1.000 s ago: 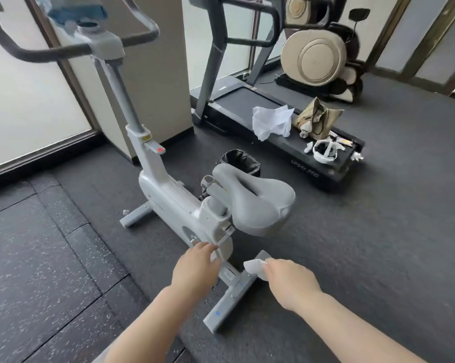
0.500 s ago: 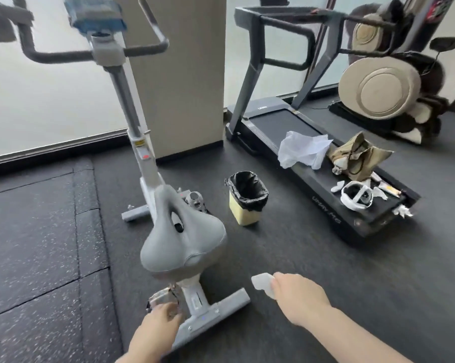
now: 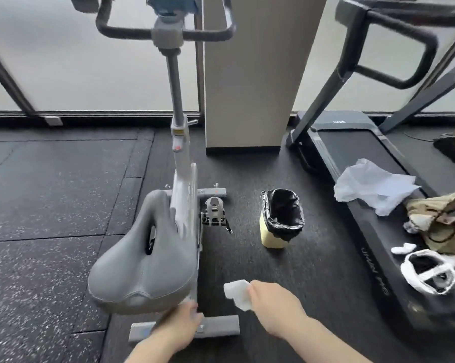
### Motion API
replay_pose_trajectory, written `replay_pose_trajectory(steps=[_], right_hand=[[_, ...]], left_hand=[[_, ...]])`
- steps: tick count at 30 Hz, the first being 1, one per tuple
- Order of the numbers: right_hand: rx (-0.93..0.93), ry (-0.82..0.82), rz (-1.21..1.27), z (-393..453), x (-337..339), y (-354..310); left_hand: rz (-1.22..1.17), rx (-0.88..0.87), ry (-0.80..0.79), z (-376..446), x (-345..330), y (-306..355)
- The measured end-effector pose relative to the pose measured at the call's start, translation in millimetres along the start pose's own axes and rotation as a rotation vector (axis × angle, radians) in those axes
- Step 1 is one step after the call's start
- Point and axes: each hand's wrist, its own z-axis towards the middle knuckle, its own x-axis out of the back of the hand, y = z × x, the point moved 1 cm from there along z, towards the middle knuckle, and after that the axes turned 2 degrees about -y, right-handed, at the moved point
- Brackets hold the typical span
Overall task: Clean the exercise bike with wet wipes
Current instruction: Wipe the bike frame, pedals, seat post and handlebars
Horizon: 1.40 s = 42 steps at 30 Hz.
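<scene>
Head view: exercise bike (image 3: 179, 205) runs lengthwise away; right hand (image 3: 276, 305) pinches wet wipe (image 3: 238, 293) right of saddle (image 3: 145, 260); left hand (image 3: 180, 328) at the seat post, blurred, grip unclear.

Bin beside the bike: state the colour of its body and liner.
Pale yellow body with a black liner, seen in the head view.

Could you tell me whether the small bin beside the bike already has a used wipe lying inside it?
No, the bin shows only its black liner inside, and the one wipe near the bike is pinched in the right hand.
</scene>
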Motion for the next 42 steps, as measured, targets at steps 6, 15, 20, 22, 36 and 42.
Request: replay_pose_trajectory(steps=[6, 15, 20, 22, 36, 42], right_hand=[[0.010, -0.015, -0.033, 38.8, 37.3, 85.0], [0.396, 0.031, -0.304, 155.3, 113.3, 167.0], [0.507, 0.021, -0.351, 204.7, 147.2, 189.2], [0.548, -0.016, -0.325, 218.3, 151.3, 183.6], [0.539, -0.084, -0.006, 312.6, 147.1, 135.0], [0.550, -0.072, 0.215, 414.6, 162.7, 78.7]], left_hand=[[-0.067, -0.052, -0.001, 20.7, -8.9, 98.3], [-0.339, 0.214, 0.409, 52.7, 14.1, 167.6], [-0.443, 0.320, 0.515, 52.5, 1.1, 210.7], [-0.515, 0.343, 0.543, 52.1, -6.4, 211.7], [-0.573, 0.494, 0.631, 128.5, 5.9, 204.6], [-0.453, 0.528, 0.717, 199.3, 27.5, 192.4]])
